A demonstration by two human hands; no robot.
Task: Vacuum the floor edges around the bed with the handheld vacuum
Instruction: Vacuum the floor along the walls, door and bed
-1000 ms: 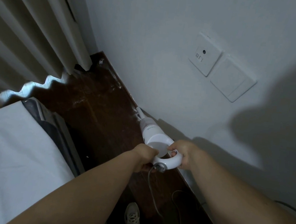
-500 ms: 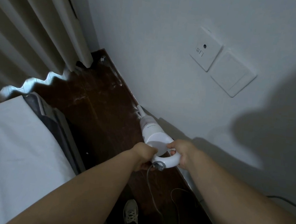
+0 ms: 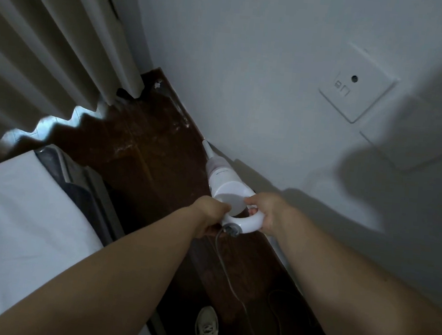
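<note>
Down in the narrow strip between the bed [image 3: 21, 215] and the wall [image 3: 250, 75], both hands gripped the white handheld vacuum [image 3: 225, 185]. The left hand [image 3: 210, 212] was curled round the near left part of its looped handle, and the right hand [image 3: 267, 212] was wrapped round the right side of the same loop, thumb over the top. The vacuum pointed away from the person, its slim nozzle [image 3: 207, 149] lying along the line where the dark wooden floor [image 3: 141, 146] met the wall, the tip right at that edge. A grey cord [image 3: 228, 273] ran from the back of the handle toward the person across the floor. Pale dust marks showed on the boards farther along the wall, toward the corner. Beige curtains [image 3: 45, 42] hung at the left, their hem just above the floor, with light showing beneath. The bed carried a white sheet, its dark grey side facing the floor strip. A pale sneaker [image 3: 207, 325] stood on the floor near the bottom of the view. On the wall sat a white socket plate [image 3: 357, 86] with a blank plate [image 3: 417, 140] beside it, partly in shadow.
</note>
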